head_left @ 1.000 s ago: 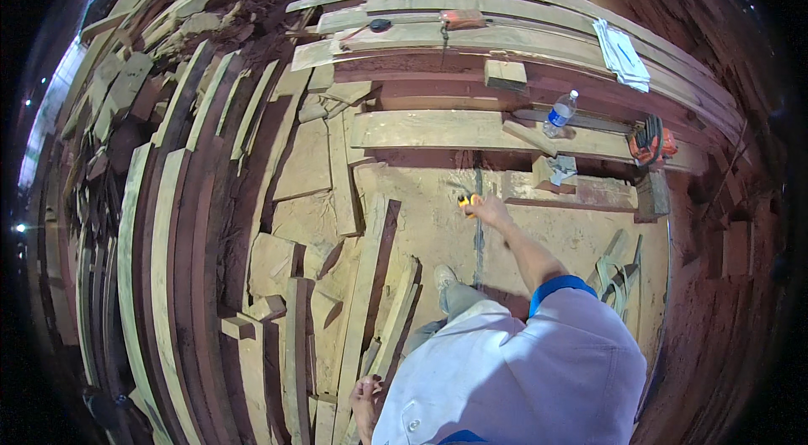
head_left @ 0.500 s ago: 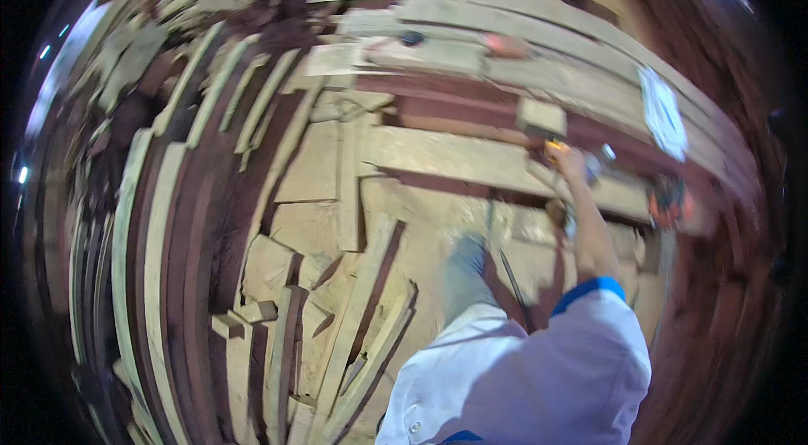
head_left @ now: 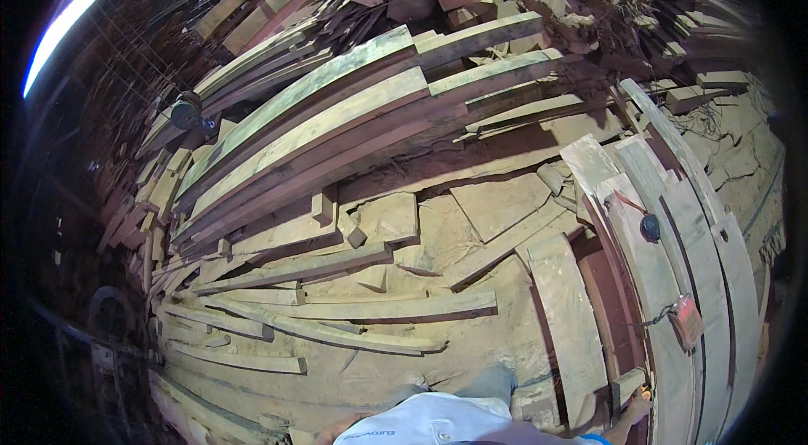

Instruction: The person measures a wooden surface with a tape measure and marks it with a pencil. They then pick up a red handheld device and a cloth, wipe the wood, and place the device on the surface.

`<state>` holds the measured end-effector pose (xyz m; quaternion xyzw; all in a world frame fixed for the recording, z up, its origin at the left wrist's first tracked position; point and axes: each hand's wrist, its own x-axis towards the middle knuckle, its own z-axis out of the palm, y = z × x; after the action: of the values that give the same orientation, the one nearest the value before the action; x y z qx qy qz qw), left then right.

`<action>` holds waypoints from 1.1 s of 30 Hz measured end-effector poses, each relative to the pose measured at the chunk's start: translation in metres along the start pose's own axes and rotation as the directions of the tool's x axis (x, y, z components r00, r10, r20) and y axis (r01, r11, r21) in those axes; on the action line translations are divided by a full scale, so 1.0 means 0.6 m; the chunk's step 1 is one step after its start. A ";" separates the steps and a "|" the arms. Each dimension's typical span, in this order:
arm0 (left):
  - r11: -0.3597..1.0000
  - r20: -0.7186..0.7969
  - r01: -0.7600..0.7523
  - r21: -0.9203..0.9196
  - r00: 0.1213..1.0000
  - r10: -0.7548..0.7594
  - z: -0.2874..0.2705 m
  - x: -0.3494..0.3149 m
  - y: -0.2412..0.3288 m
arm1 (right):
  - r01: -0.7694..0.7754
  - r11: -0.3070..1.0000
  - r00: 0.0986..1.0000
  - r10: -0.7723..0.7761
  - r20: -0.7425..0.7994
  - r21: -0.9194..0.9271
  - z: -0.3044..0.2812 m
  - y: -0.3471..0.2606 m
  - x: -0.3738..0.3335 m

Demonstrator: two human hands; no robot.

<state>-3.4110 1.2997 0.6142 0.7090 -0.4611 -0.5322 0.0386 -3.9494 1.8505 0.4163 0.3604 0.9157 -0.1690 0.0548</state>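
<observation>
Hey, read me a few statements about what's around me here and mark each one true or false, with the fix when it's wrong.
1. A red object rests on the planks. True.
2. The person's shirt is dark red. False: it is pale.
3. A dark round object lies with a red cord beside it. True.
4. The right hand holds a small yellow thing. True.
5. The dark round object is nearer to the right hand than the red object. False: the red object is nearer.
</observation>
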 end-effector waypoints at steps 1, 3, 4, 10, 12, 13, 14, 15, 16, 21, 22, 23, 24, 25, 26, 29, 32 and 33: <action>1.000 0.001 0.000 -0.004 1.000 0.000 0.012 -0.005 0.000 | -0.017 1.000 1.000 0.017 0.001 0.004 -0.008 -0.006 -0.008; 1.000 0.025 -0.014 -0.004 1.000 0.014 0.039 -0.003 0.011 | 0.034 0.999 0.999 -0.033 0.033 -0.016 -0.019 -0.014 -0.016; 1.000 0.045 -0.014 0.004 0.999 0.014 0.052 0.003 0.019 | 0.109 0.994 0.993 -0.110 -0.052 -0.016 -0.020 -0.017 -0.016; 0.987 0.225 -0.118 0.110 0.970 0.091 0.137 0.059 0.093 | -0.228 0.494 0.940 -0.114 0.322 0.839 -0.006 0.024 0.022; 0.975 0.297 -0.155 0.157 0.949 0.103 0.168 0.076 0.116 | -0.193 0.539 0.974 0.007 0.225 0.820 -0.008 0.022 0.050; 0.971 0.322 -0.162 0.177 0.942 0.098 0.181 0.081 0.121 | -0.191 0.533 0.980 0.062 0.187 0.824 -0.015 0.015 0.068; 0.966 0.342 -0.164 0.200 0.936 0.088 0.192 0.084 0.123 | -0.189 0.517 0.982 0.101 0.159 0.835 -0.028 -0.001 0.087; 0.962 0.346 -0.163 0.220 0.935 0.079 0.199 0.085 0.124 | -0.189 0.495 0.981 0.122 0.148 0.848 -0.040 -0.020 0.100; 0.960 0.344 -0.159 0.228 0.936 0.073 0.205 0.084 0.123 | -0.138 0.460 0.990 0.070 0.119 0.877 -0.050 -0.049 0.114; 0.962 0.307 -0.120 0.245 0.951 0.040 0.215 0.072 0.107 | -0.004 0.611 0.998 -0.046 0.040 0.792 -0.081 -0.119 0.117; 0.963 0.299 -0.110 0.247 0.954 0.032 0.215 0.070 0.101 | 0.023 0.672 0.998 -0.062 0.025 0.740 -0.083 -0.121 0.121; 0.964 0.284 -0.095 0.247 0.959 0.021 0.213 0.066 0.096 | 0.128 0.770 0.991 -0.116 -0.060 0.625 -0.078 -0.121 0.124; 0.966 0.269 -0.081 0.246 0.963 0.012 0.211 0.063 0.089 | 0.195 0.853 0.981 -0.163 -0.108 0.484 -0.076 -0.118 0.128; 0.968 0.253 -0.069 0.243 0.967 0.005 0.207 0.059 0.081 | 0.241 0.912 0.968 -0.202 -0.150 0.333 -0.071 -0.116 0.134; 0.970 0.235 -0.052 0.238 0.972 -0.005 0.204 0.055 0.072 | 0.276 0.906 0.958 -0.230 -0.174 0.322 -0.066 -0.114 0.138; 0.973 0.181 -0.006 0.232 0.983 -0.037 0.188 0.043 0.045 | 0.341 0.893 0.932 -0.281 -0.229 0.293 -0.054 -0.115 0.139; 0.973 0.140 0.038 0.228 0.988 -0.072 0.172 0.032 0.017 | 0.382 0.833 0.923 -0.327 -0.202 0.400 -0.046 -0.118 0.130; 0.973 0.125 0.058 0.223 0.988 -0.087 0.167 0.029 0.009 | 0.336 0.783 0.942 -0.294 -0.164 0.523 -0.044 -0.114 0.128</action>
<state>-3.4934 1.3281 0.5617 0.6880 -0.4923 -0.5256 -0.0903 -4.0516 1.8618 0.4422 0.2091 0.8782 -0.4152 -0.1124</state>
